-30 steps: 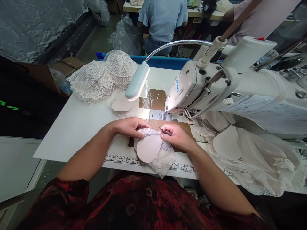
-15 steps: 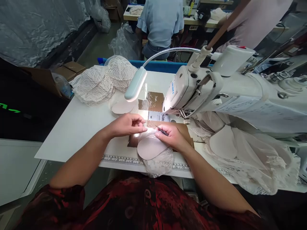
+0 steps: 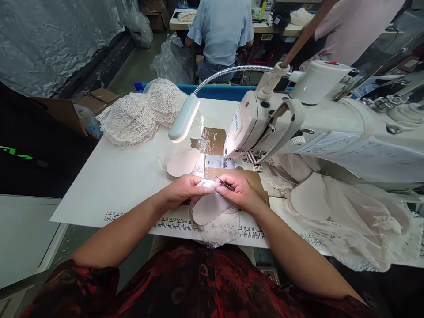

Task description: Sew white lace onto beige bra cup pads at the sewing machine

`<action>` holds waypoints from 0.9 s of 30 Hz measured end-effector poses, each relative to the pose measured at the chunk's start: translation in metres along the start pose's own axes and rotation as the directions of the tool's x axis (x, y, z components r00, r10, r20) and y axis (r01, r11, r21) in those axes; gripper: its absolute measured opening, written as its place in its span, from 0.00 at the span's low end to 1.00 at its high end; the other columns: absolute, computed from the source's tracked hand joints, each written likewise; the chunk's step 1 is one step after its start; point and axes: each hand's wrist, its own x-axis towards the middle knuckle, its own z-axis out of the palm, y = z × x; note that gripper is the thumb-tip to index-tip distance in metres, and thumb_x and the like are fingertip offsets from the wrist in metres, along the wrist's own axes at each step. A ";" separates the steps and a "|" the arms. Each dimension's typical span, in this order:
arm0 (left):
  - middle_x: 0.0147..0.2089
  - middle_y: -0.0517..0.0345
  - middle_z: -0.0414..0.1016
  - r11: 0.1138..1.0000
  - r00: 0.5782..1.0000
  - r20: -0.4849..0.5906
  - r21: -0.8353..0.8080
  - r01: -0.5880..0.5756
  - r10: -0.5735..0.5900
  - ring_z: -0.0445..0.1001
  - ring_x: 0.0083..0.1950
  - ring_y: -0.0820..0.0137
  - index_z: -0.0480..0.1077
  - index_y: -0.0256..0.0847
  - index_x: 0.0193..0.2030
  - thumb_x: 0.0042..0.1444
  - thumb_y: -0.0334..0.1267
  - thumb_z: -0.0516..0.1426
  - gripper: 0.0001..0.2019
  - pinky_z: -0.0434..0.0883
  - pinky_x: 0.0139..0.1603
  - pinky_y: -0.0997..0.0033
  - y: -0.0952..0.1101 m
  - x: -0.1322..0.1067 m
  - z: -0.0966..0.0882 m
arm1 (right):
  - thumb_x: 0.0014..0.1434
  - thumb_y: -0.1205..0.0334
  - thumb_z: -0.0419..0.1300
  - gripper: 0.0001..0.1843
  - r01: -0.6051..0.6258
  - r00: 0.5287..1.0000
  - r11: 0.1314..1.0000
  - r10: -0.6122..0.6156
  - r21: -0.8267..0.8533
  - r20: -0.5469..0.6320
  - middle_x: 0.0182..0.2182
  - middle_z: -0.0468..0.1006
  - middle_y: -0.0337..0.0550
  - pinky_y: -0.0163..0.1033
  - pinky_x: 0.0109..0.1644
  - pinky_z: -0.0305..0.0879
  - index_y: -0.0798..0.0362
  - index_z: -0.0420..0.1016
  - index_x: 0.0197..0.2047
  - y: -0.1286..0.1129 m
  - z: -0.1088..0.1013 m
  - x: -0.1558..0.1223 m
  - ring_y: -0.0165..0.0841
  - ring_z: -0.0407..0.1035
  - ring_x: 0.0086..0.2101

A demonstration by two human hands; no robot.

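Note:
Thumb and fingers of my left hand (image 3: 187,190) are closed on the white lace edge (image 3: 208,182) of a bra cup piece. My right hand (image 3: 241,192) holds dark, pointed thread snips (image 3: 225,183), its fingertips against the same lace edge. Below both hands, the smooth pale cup (image 3: 210,210) lies at the table's front with a lace part (image 3: 221,229) spread under it. A second pale cup (image 3: 182,162) rests just beyond my left hand. The sewing machine's needle area (image 3: 228,161) is a little behind my fingers.
The white sewing machine (image 3: 281,119) fills the right side, a gooseneck lamp (image 3: 185,117) in front of it. Stacked lace cups (image 3: 132,119) lie back left; loose mesh and lace pieces (image 3: 351,212) cover the right. A printed ruler (image 3: 179,224) runs along the front edge. A seated person (image 3: 220,35) is beyond.
My left hand has moved right and slightly down, closing on the lace edge beside my right hand. The second cup has shifted right, nearer the needle area.

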 end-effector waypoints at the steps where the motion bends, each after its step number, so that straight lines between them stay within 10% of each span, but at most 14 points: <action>1: 0.24 0.63 0.67 1.000 1.000 -0.025 0.006 -0.016 0.016 0.62 0.23 0.79 0.71 0.33 0.33 0.48 0.44 0.65 0.15 0.58 0.23 0.80 0.000 0.000 0.000 | 0.58 0.56 0.58 0.09 0.000 1.000 1.000 0.000 -0.013 0.017 0.28 0.71 0.37 0.35 0.36 0.60 0.53 0.72 0.34 0.000 0.000 0.000 0.30 0.65 0.31; 14: 0.25 0.61 0.67 0.947 0.956 -0.144 0.234 -0.220 0.257 0.61 0.25 0.79 0.76 0.33 0.38 0.54 0.44 0.61 0.14 0.58 0.23 0.80 -0.002 0.005 0.006 | 0.60 0.50 0.56 0.17 -0.024 1.000 0.995 0.023 -0.097 -0.008 0.39 0.75 0.45 0.39 0.39 0.64 0.52 0.74 0.46 -0.004 -0.025 -0.006 0.35 0.69 0.37; 27: 0.17 0.68 0.54 0.965 0.985 -0.082 0.227 -0.131 0.153 0.50 0.18 0.82 0.74 0.34 0.35 0.52 0.49 0.62 0.17 0.47 0.17 0.80 -0.006 0.009 0.001 | 0.58 0.57 0.59 0.12 -0.057 0.993 0.987 0.071 -0.150 0.090 0.35 0.77 0.42 0.37 0.36 0.63 0.52 0.75 0.43 -0.011 -0.019 -0.006 0.32 0.68 0.33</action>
